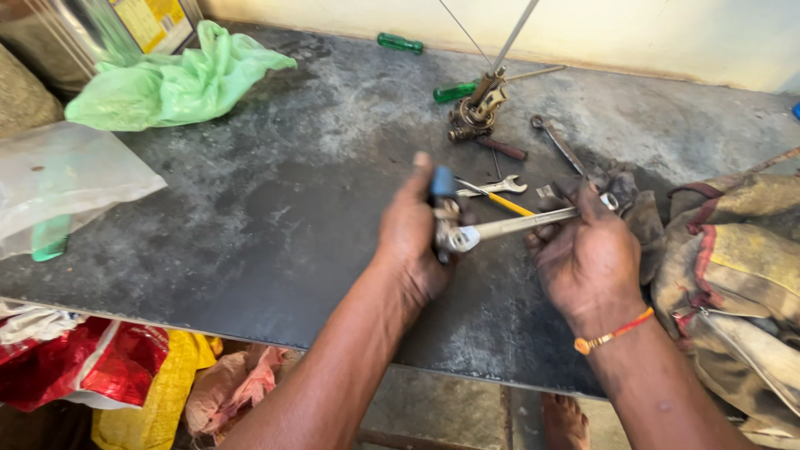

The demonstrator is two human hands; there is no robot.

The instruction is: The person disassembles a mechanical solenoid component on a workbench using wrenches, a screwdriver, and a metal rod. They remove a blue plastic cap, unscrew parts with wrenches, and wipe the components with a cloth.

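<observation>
- The left hand (410, 237) is clenched around a small fitting (446, 218) with a blue cap, thumb pointing up; its exact shape is hard to make out behind the fingers.
- The right hand (587, 254) grips the shaft of a steel spanner (512, 225), whose head sits on the fitting.
- Both are held just above the middle of the bench (275, 225), towards its near edge.
- The spanner looks rigid, fairly heavy and probably greasy, so best held far out on the shaft; the fitting seems small, hard and slippery.
- Beyond lie another spanner (493, 188), a green-handled screwdriver (454, 92) and a brass valve (477, 108); a green bag (175, 79) lies at the far left corner.
</observation>
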